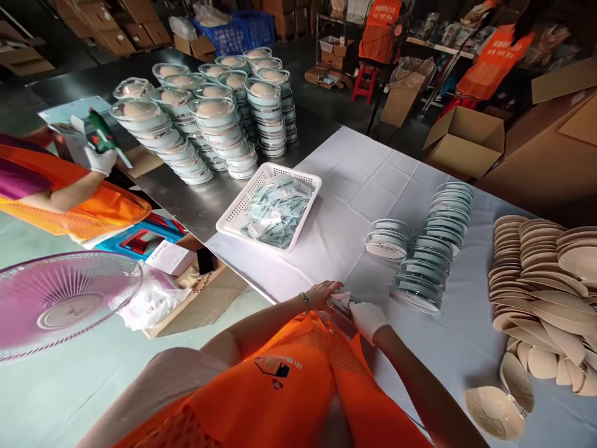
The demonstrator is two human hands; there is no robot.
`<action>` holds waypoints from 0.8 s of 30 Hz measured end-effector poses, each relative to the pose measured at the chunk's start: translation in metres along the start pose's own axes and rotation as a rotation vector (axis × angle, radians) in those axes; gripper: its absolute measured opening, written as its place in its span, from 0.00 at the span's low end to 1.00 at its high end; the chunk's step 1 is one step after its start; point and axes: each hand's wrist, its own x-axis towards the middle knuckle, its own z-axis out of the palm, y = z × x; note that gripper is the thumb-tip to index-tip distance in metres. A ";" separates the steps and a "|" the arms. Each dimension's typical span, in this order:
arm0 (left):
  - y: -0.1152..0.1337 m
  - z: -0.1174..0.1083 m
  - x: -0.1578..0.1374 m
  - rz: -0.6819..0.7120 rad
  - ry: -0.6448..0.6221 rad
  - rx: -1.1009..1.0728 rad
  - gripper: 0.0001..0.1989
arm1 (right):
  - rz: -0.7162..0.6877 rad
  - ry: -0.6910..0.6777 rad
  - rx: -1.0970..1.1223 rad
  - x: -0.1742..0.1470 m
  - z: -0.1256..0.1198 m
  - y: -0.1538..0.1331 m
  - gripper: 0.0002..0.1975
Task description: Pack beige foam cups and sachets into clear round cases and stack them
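Observation:
Close to my body, at the table's near edge, my bare left hand [323, 295] grips one side of a small round clear case [341, 303]. My right hand [369, 320], in a white glove, is closed on its other side. Something whitish shows on the case, though my fingers hide much of it. To the right of my hands, round clear cases [422, 267] with dark printing stand in stacks, beside a shorter stack [387, 239]. Beyond my left hand sits a white perforated basket [227, 225] filled with pale green printed packets [282, 208].
Beige bra cups [536, 292] are piled at the right, with a joined pair [497, 410] nearer. Tall stacks of filled cases [214, 115] occupy the dark table. A co-worker's gloved hand [100, 160] holds a green glue gun [100, 130]. A pink plastic basket [114, 274] stands at left.

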 end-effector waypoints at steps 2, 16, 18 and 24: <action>0.000 0.002 -0.003 -0.005 0.021 -0.034 0.46 | 0.008 0.119 -0.011 -0.011 0.005 0.006 0.12; 0.000 0.018 -0.018 0.018 0.089 -0.183 0.47 | -0.203 0.017 -0.255 0.015 0.006 -0.028 0.17; 0.000 0.018 -0.019 0.026 0.086 -0.201 0.49 | -0.267 0.029 -0.305 0.024 0.005 -0.033 0.17; -0.003 0.008 -0.018 -0.021 0.097 -0.261 0.65 | -0.359 0.142 -0.176 0.047 0.015 -0.035 0.17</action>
